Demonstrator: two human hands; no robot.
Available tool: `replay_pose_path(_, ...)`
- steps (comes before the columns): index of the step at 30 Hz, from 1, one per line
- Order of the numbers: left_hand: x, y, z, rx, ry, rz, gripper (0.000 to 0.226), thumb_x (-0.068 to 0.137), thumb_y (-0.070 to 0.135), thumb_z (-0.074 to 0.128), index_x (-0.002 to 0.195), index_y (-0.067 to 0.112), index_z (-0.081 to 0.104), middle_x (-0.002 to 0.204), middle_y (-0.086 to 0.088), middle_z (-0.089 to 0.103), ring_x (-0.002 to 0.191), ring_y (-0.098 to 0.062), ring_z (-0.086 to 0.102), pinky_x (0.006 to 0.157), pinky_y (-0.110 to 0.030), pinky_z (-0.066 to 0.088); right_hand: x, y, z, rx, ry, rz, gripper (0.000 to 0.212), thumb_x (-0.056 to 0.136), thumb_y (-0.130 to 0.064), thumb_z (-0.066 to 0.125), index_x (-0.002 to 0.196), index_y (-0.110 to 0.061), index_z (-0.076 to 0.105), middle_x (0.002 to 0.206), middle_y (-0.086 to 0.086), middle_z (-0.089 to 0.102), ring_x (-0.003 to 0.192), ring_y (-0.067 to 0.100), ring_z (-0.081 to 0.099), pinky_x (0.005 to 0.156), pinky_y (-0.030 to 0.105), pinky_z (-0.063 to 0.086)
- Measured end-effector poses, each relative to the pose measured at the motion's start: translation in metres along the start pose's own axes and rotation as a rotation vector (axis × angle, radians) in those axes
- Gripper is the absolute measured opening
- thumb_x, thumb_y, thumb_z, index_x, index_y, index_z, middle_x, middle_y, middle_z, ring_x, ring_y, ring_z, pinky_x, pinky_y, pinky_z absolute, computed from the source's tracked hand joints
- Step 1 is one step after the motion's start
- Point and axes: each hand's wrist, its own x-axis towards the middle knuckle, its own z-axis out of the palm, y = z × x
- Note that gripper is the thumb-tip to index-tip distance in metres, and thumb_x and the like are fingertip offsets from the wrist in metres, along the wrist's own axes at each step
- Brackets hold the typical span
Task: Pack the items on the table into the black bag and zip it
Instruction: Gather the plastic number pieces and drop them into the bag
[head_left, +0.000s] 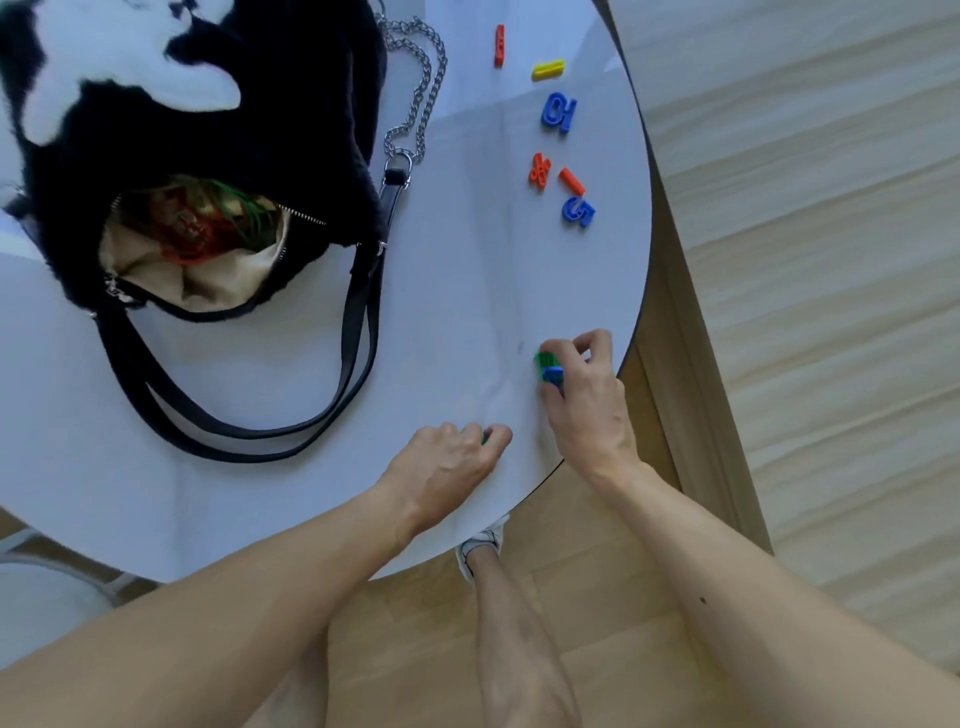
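A furry black bag (291, 124) with white patches lies on the round white table (260, 384), its zip open and red and green items showing inside. My right hand (587, 400) near the table's right edge is closed around green and blue plastic pieces (549, 368). My left hand (452, 462) rests at the front edge, curled over a small green piece (484, 438), mostly hidden. Loose pieces lie at the far right: an orange bar (499, 45), a yellow bar (548, 70), a blue piece (558, 111), an orange symbol (540, 170), an orange stick (571, 181), a blue 5 (577, 211).
The bag's black straps (239, 431) loop toward the front of the table, and a metal chain (415, 98) trails beside the bag. Beyond the table's right edge are a wooden floor (597, 561) and a pale striped surface (831, 260). My leg and shoe (483, 543) are below.
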Motion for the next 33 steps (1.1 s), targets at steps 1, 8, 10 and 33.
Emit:
replay_pose_path(1,0.002,0.001,-0.001,0.000,-0.010,-0.009,0.019,0.089,0.001,0.056,0.103,0.014,0.049,0.066,-0.001,0.047,0.047,-0.023,0.036,0.038,-0.030,0.012,0.001,0.001,-0.001,-0.002,0.000,-0.008,0.028,0.093,-0.004,0.062,0.119,-0.014,0.060,0.123,0.009,0.041,0.074,0.033,0.064,0.071,0.043,0.060)
replay_pose_path(8,0.011,-0.008,-0.017,-1.059,0.078,-0.474,0.017,0.099,0.033,0.049,0.098,0.016,0.050,0.079,-0.005,0.063,0.062,-0.017,0.053,0.056,-0.029,0.041,0.007,0.006,-0.012,0.213,-0.073,0.054,0.032,0.092,-0.015,0.068,0.124,-0.019,0.065,0.115,-0.002,0.048,0.079,0.015,0.063,0.082,0.033,0.058)
replay_pose_path(10,0.013,-0.010,-0.032,-1.617,0.093,-0.655,0.018,0.099,0.029,0.051,0.089,0.014,0.053,0.068,-0.004,0.057,0.050,-0.011,0.045,0.047,-0.022,0.034,0.009,-0.004,-0.027,0.395,-0.101,0.103,0.031,0.089,-0.018,0.074,0.119,-0.022,0.069,0.112,-0.002,0.055,0.075,0.011,0.064,0.077,0.030,0.058)
replay_pose_path(33,-0.099,-0.103,-0.114,-2.498,0.355,-0.364,0.067,0.096,0.068,0.029,0.104,0.019,0.074,0.089,-0.002,0.068,0.069,-0.011,0.056,0.061,-0.025,0.033,0.028,-0.244,-0.083,0.081,-0.500,-0.612,0.028,0.079,-0.033,0.078,0.103,-0.036,0.063,0.090,-0.018,0.047,0.078,0.003,0.051,0.066,0.025,0.046)
